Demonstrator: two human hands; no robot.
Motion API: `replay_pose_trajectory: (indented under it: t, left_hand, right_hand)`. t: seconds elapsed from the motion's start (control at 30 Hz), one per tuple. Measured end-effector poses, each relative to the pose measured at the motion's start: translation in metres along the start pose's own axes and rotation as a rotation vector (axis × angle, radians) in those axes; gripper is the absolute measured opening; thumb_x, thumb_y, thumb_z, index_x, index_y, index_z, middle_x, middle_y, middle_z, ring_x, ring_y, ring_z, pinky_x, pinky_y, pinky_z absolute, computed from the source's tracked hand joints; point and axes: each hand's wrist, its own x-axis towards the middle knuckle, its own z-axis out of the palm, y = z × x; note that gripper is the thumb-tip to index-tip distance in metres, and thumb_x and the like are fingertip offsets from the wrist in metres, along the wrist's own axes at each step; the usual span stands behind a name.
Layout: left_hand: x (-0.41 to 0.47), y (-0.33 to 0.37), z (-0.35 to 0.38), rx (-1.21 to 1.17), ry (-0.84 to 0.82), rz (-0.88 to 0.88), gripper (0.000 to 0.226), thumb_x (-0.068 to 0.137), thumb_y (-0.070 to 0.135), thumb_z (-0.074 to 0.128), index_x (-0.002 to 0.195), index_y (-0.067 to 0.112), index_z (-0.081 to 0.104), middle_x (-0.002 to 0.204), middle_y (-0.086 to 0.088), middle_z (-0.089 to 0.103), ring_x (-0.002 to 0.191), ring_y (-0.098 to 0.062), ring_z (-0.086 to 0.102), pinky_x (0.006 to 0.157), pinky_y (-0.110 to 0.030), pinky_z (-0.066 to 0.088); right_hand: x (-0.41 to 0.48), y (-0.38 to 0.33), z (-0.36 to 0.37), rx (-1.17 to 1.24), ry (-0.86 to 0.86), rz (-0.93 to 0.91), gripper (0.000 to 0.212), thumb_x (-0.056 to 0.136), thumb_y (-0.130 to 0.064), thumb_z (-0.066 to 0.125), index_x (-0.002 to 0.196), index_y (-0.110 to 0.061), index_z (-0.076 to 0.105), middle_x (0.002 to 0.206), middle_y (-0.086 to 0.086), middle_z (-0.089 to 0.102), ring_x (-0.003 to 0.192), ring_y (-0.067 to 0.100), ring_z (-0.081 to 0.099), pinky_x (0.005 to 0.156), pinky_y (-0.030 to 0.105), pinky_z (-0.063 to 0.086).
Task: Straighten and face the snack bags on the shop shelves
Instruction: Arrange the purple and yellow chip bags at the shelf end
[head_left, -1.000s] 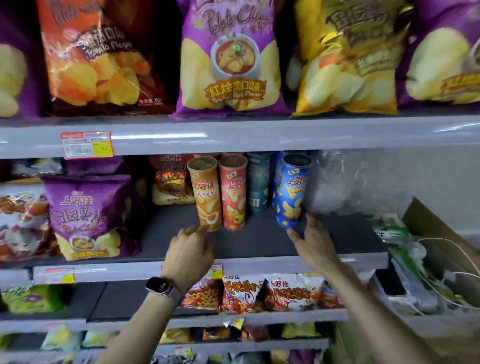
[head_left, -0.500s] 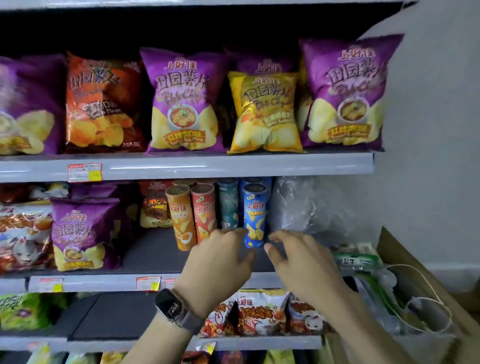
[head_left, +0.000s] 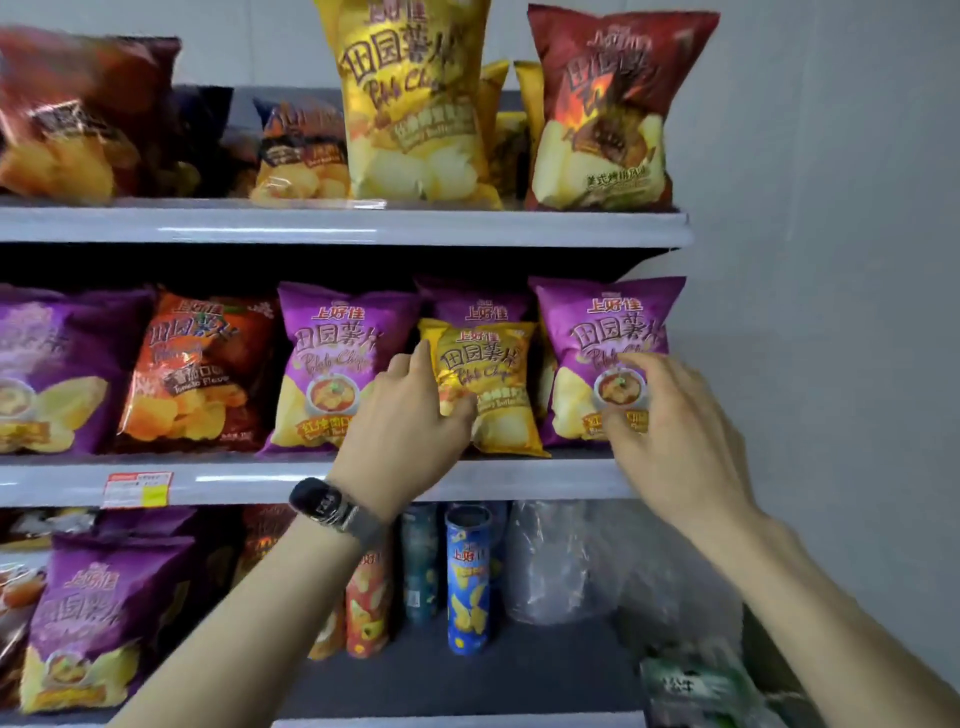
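Up from the cans (head_left: 467, 582): left grip (head_left: 410, 415) pinching yellow bag (head_left: 493, 364) at its 9 o'clock edge; right grip (head_left: 660, 415) half-curled against purple bag (head_left: 613, 327) at 3 o'clock, hold unclear.

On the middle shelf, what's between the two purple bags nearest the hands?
Head view: a small yellow bag, held by the left hand, another purple bag behind it.

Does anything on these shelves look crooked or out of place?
Yes. On the middle shelf a small yellow bag stands in front of a purple bag, hiding most of its face; the left hand grips its edge. Below, crumpled clear plastic lies beside the blue can.
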Motion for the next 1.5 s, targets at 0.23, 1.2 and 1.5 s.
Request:
replay_pose_trajectory:
  t: [0.23, 1.2, 1.5]
  left_hand:
    - [0.049, -0.010, 0.041, -0.401, -0.167, -0.324, 0.094, 0.075, 0.075, 0.072, 0.143, 0.016, 0.044, 0.142, -0.008, 0.055, 0.130, -0.032, 0.056, 0.110, -0.044, 0.047]
    - [0.053, -0.016, 0.053, -0.813, 0.034, -0.229, 0.102, 0.051, 0.063, 0.100, 0.135, 0.032, 0.051, 0.115, 0.010, 0.076, 0.099, -0.013, 0.077, 0.086, -0.042, 0.064]
    - [-0.003, -0.038, 0.009, -0.825, 0.199, -0.210, 0.081, 0.060, 0.043, 0.101, 0.125, 0.034, 0.053, 0.106, 0.010, 0.078, 0.091, -0.013, 0.079, 0.077, -0.038, 0.066]
  right_hand:
    - [0.063, 0.047, 0.014, 0.375, -0.132, 0.399, 0.110, 0.078, -0.056, 0.084, 0.161, -0.019, 0.021, 0.160, 0.005, 0.042, 0.145, 0.029, 0.043, 0.117, 0.046, 0.036]
    - [0.058, 0.087, 0.032, 0.634, -0.121, 0.402, 0.093, 0.061, -0.066, 0.091, 0.136, -0.031, 0.047, 0.114, -0.014, 0.071, 0.103, 0.014, 0.071, 0.092, 0.042, 0.059]
    - [0.060, 0.008, 0.077, 0.644, -0.263, 0.293, 0.099, 0.074, -0.061, 0.084, 0.150, -0.024, 0.032, 0.124, -0.010, 0.060, 0.108, 0.017, 0.058, 0.088, 0.029, 0.039]
